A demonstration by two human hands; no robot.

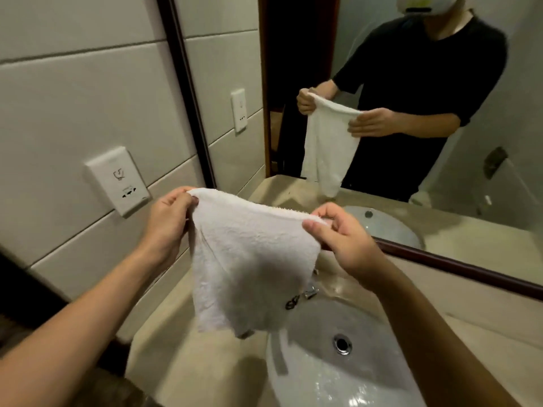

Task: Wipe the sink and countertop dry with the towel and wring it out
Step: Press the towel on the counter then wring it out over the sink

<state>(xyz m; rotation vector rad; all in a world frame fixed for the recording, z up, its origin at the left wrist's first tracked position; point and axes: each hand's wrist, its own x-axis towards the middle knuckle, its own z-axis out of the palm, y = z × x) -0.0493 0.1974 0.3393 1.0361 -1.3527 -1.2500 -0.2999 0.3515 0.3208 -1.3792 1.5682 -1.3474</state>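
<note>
both hands up: left hand (167, 218) and right hand (340, 239) pinch the towel's (249, 259) top corners, hanging it above the sink (338, 377). looks like spreading before wiping; next, lower it onto the sink.

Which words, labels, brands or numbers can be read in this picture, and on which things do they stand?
None can be read.
Wall socket plate: only a moulded symbol and small marks, too blurred to read.
Towel: plain white, no label shows.
Sink: no brand visible.
</note>
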